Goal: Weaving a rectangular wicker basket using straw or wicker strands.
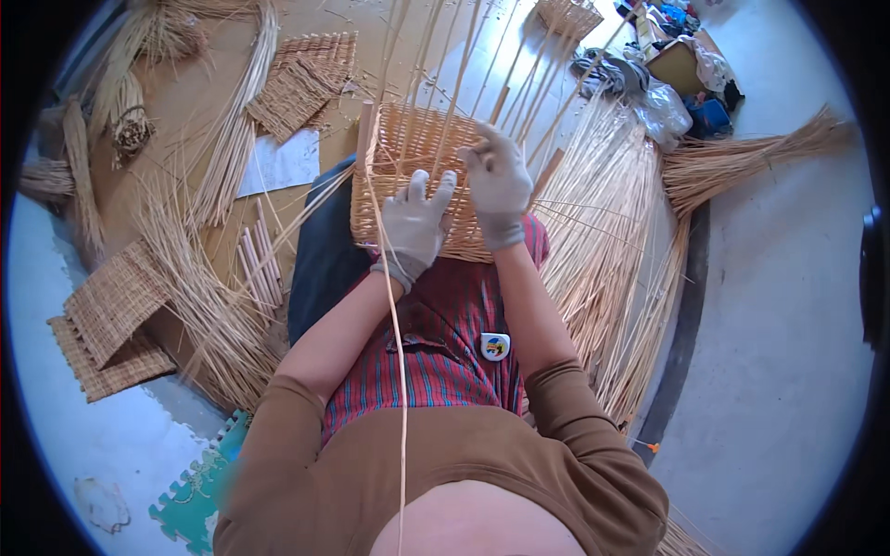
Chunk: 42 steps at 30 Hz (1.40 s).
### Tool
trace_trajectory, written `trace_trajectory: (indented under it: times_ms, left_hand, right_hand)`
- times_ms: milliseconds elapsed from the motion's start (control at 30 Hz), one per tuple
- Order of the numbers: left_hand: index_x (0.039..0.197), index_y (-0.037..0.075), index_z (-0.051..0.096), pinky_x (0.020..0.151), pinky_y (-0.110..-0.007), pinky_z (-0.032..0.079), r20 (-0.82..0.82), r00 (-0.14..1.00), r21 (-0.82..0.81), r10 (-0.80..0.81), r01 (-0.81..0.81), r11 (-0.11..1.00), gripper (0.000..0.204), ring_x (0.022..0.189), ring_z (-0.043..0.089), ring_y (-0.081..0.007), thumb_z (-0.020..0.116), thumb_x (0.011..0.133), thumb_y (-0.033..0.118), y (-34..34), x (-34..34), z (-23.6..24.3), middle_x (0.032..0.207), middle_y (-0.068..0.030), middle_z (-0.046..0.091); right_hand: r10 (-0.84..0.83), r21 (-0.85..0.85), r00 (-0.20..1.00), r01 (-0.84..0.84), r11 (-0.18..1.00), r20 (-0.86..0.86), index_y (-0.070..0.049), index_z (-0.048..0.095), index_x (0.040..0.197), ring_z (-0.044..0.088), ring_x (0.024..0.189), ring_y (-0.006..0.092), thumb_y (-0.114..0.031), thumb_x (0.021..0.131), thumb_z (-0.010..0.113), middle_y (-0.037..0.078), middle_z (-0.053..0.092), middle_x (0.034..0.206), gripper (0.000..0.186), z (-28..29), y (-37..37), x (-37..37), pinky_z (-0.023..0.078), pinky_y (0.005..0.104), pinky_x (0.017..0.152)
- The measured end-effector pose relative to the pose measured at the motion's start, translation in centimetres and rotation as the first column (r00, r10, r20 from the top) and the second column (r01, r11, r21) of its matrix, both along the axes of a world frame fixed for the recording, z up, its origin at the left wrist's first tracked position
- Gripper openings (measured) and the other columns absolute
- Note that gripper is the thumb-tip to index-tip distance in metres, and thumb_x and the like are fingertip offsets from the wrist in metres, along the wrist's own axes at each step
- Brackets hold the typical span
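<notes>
Head view: a half-woven, pale tan wicker basket [417, 153] with long upright stakes rests on the person's lap, against a red striped shirt [445, 338]. The gloved left hand [413, 227] lies flat on the basket's near wall, fingers spread and gripping nothing I can see — the gloved right hand [498, 181] pinches a thin pale willow strand [464, 74] at the rim. On the floor around: loose bundles of straw-coloured willow rods [603, 232] at right, flat woven mats [116, 306] at left — a white paper sheet [283, 162] beside them.
</notes>
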<state>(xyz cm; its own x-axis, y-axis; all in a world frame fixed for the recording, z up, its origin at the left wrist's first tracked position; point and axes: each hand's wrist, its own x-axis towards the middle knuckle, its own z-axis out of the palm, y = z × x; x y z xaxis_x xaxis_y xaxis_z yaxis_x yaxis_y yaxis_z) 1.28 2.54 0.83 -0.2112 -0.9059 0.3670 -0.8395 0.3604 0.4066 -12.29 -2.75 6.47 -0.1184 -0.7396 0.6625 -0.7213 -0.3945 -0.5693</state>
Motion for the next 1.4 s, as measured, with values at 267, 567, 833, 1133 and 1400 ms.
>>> trace_trajectory:
  times_ms: [267,567,833,1133,1400]
  left_hand:
    - [0.123,0.004,0.060,0.089,-0.039,0.052,-0.596,0.728,-0.007,0.340,-0.428,0.904,0.047,0.103,0.063,-0.0315,0.080,0.085,0.023,1.3,5.7,-2.9,0.112,-0.0151,0.064]
    - [0.127,0.003,0.058,0.093,-0.033,0.053,-0.982,0.181,0.031,0.046,-0.085,0.996,0.033,0.102,0.065,-0.0194,0.069,0.096,0.011,-1.0,7.1,-3.5,0.111,-0.0094,0.066]
    - [0.121,0.014,0.066,0.075,-0.039,0.055,-0.289,0.951,-0.360,-0.112,0.000,0.933,0.036,0.090,0.068,-0.0293,0.075,0.086,0.013,1.9,8.2,-2.2,0.120,-0.0124,0.067]
    - [0.158,0.034,0.036,0.083,-0.043,0.051,0.088,0.996,-0.044,0.024,-0.020,0.999,0.088,0.116,0.063,-0.0302,0.076,0.081,0.020,0.7,6.2,-1.5,0.147,-0.0157,0.049]
    - [0.158,0.033,0.035,0.079,-0.042,0.051,0.224,0.967,-0.027,0.119,-0.116,0.993,0.085,0.107,0.063,-0.0281,0.075,0.084,0.025,0.6,5.4,-1.0,0.139,-0.0107,0.050]
  right_hand:
    - [0.082,0.276,0.957,-0.162,0.947,0.279,-0.004,0.070,0.110,0.063,0.090,0.0094,-0.006,0.096,0.069,0.002,0.069,0.097,0.014,-5.3,9.4,0.0,0.052,0.0260,0.080]
    - [0.605,0.173,0.792,-0.610,0.773,0.088,-0.016,0.073,0.117,0.069,0.081,0.0309,-0.013,0.086,0.073,0.009,0.071,0.097,0.032,0.7,9.9,10.5,0.057,0.0381,0.074]
    - [-0.095,0.301,0.508,-0.340,0.891,0.856,-0.003,0.071,0.115,0.057,0.059,0.0077,-0.017,0.102,0.063,0.002,0.071,0.083,0.020,-5.1,6.6,4.0,0.048,0.0236,0.053]
    - [-0.008,0.500,0.839,-0.316,0.806,0.544,-0.003,0.063,0.121,0.067,0.062,0.0179,-0.020,0.100,0.062,0.012,0.074,0.095,0.027,0.7,0.5,-2.1,0.054,0.0296,0.059]
    - [0.100,-0.088,0.993,-0.094,0.992,0.059,-0.009,0.042,0.149,0.070,0.099,0.0268,-0.006,0.094,0.059,0.015,0.065,0.125,0.058,4.1,-2.6,2.0,0.053,0.0356,0.088]
